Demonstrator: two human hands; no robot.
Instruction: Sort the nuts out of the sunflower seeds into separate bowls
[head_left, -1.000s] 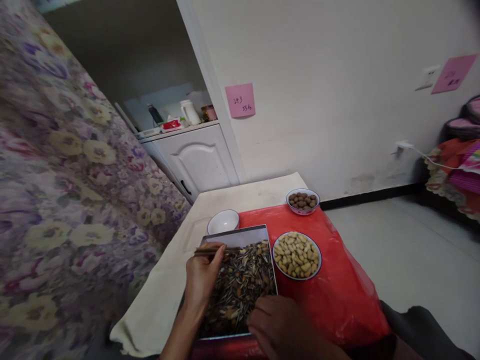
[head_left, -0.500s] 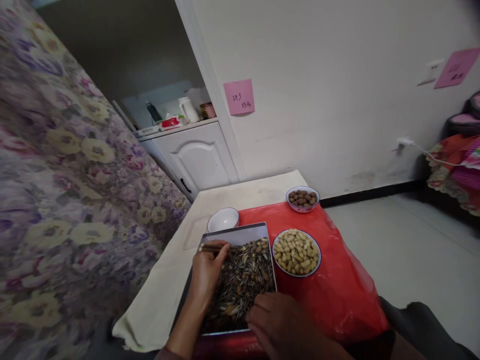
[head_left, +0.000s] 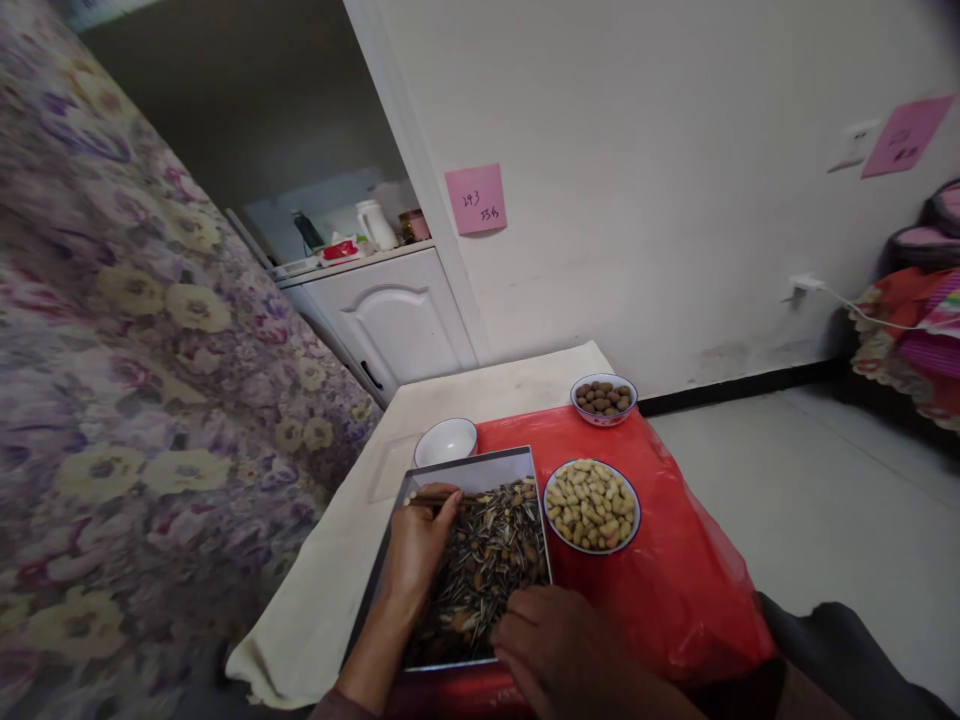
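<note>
Chopsticks of brown wood sit pinched in my left hand over the grey rectangular tray of striped seeds. My right hand curls at the tray's near right corner; I cannot tell whether it holds anything.

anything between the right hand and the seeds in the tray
Nothing visible: the right hand sits at the near edge of the tray, right by the seeds. The left hand with chopsticks is beside it.

We hold brown chopsticks level over the far left of a shallow grey tray of striped sunflower seeds.
</note>
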